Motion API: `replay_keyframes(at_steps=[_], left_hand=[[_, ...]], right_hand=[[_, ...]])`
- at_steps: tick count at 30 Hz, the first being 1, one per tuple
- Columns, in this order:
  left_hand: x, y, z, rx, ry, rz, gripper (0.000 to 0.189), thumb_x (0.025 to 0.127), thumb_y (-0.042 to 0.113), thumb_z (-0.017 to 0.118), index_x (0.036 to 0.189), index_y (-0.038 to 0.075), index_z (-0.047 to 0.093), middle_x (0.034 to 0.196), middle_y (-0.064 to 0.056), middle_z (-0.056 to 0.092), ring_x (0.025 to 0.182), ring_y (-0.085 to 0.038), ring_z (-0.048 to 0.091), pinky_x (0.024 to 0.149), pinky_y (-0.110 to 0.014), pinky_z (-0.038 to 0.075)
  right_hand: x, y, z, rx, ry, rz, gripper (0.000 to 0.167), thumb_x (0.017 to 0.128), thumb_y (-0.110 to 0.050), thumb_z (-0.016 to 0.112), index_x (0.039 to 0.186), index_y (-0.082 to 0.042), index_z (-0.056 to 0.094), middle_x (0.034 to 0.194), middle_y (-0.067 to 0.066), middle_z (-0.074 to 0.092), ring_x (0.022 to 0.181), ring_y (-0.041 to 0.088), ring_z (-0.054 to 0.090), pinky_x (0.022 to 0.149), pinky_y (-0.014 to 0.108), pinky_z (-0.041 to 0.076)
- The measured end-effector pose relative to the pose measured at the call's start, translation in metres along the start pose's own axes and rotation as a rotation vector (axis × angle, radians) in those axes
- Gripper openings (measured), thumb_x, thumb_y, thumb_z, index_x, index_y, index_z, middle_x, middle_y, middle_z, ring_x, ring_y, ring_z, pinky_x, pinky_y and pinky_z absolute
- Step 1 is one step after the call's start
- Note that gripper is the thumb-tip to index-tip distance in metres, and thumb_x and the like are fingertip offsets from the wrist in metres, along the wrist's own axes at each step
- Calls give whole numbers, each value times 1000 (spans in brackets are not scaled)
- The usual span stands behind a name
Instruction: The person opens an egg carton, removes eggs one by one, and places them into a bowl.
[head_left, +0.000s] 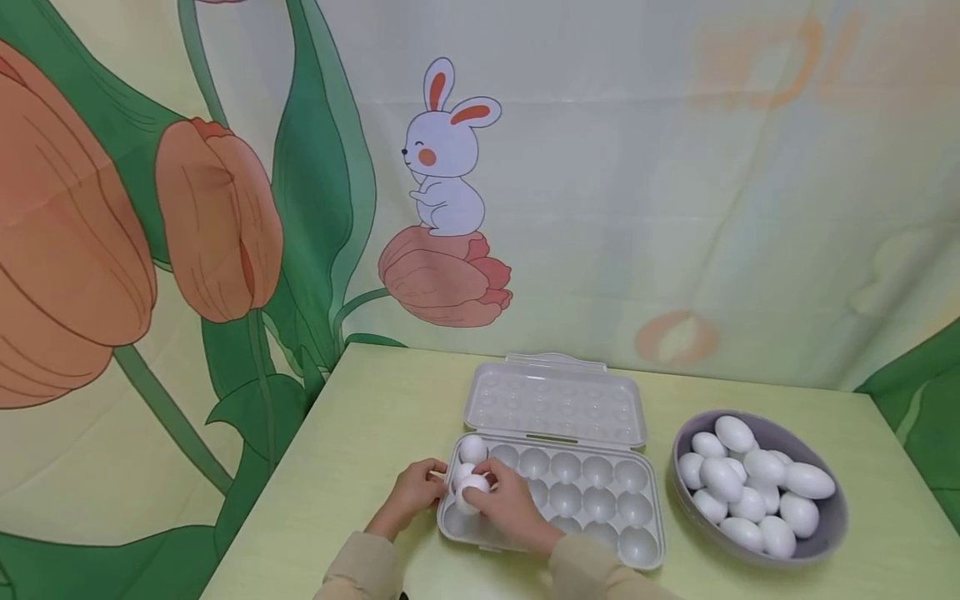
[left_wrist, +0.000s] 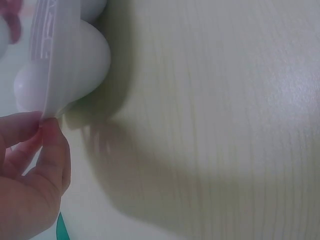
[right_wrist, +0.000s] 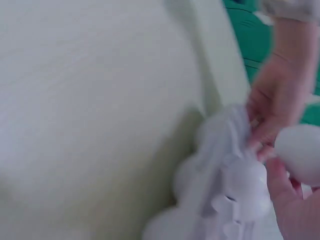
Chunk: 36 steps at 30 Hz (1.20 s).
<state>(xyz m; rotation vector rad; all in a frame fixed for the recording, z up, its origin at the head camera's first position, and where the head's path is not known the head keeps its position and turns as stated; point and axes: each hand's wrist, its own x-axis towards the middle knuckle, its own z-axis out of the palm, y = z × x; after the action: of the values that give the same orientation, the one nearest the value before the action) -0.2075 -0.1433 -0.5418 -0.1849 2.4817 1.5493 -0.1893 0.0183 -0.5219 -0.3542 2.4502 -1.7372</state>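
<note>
A white egg tray (head_left: 598, 505) with rows of round cups lies on the table, its clear lid (head_left: 555, 406) folded back behind it. One white egg (head_left: 472, 449) sits in the back left cup, and another egg (head_left: 463, 473) in the cup before it is partly covered. My right hand (head_left: 514, 505) holds a white egg (head_left: 472, 497) over the tray's left column, thumb and fingers around it. At the tray's left side, my left hand (head_left: 417, 490) pinches the rim between thumb and fingers; the left wrist view shows this grip on the rim (left_wrist: 54, 80) close up.
A grey bowl (head_left: 684, 492) heaped with several white eggs (head_left: 747, 503) stands on the table to the right of the tray. Behind the pale table (head_left: 375, 400) hangs a cloth printed with tulips and a rabbit (head_left: 448, 200).
</note>
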Motion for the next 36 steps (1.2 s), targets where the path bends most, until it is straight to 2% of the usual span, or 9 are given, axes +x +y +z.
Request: replay_keyframes(at_steps=[4,7,14,18,22,25,28,31,36], left_hand=[[0,0,0,-9,0,-5,28,71,-7,54,99,-7,55,73,-10,58,60,-13,52,55,-29,49],[1,0,0,-11,3,-1,28,71,-7,55,99,-7,55,71,-10,57,59,-12,51,54,-28,47],[1,-1,0,-4,0,7,28,71,-6,55,100,-7,55,72,-10,57,59,-11,50,54,-26,47],[2,-2,1,-14,-5,4,28,71,-7,55,100,-7,55,73,-9,57,60,-11,50,55,-26,47],[2,-3,2,-24,-5,5,28,72,-7,55,100,-7,55,70,-8,55,58,-11,49,54,-27,46],[2,-4,1,-23,-8,8,28,71,-7,55,100,-7,55,69,-6,55,56,-11,48,53,-27,45],[2,-4,1,-16,-9,9,28,71,-7,55,99,-7,55,68,-4,55,55,-11,47,52,-26,44],[2,-5,0,-11,-7,11,28,71,-7,55,99,-7,55,68,-5,55,54,-11,47,51,-26,43],[2,-5,0,-18,-6,14,29,71,-6,55,100,-7,55,71,-9,57,55,-11,48,51,-26,43]], right_hand=[[1,-12,-25,260,-73,112,32,74,-11,59,101,5,52,79,3,51,64,9,52,58,34,53],[2,-16,-45,368,-82,151,34,76,-8,57,105,7,49,80,2,49,65,10,53,59,31,52],[0,-22,-94,493,-73,201,26,78,-5,52,102,0,46,89,1,51,74,13,55,64,28,49],[-4,-24,-126,489,-60,219,21,81,-10,50,100,-3,46,88,0,52,67,13,54,59,25,47],[-9,-19,-159,431,-41,235,21,84,-15,50,102,-4,46,86,-1,52,61,11,54,55,24,46],[-14,-10,-185,336,-32,244,29,85,-17,51,108,0,44,85,-3,54,61,10,54,55,24,46],[-21,-2,-213,194,-24,252,40,86,-21,52,115,4,41,86,-2,56,62,9,54,55,24,46],[-28,3,-241,24,-6,267,50,85,-27,56,120,5,39,93,4,57,65,7,54,57,25,48],[-43,8,-277,-273,1,242,53,82,-34,59,116,3,44,100,13,53,71,9,50,59,28,48]])
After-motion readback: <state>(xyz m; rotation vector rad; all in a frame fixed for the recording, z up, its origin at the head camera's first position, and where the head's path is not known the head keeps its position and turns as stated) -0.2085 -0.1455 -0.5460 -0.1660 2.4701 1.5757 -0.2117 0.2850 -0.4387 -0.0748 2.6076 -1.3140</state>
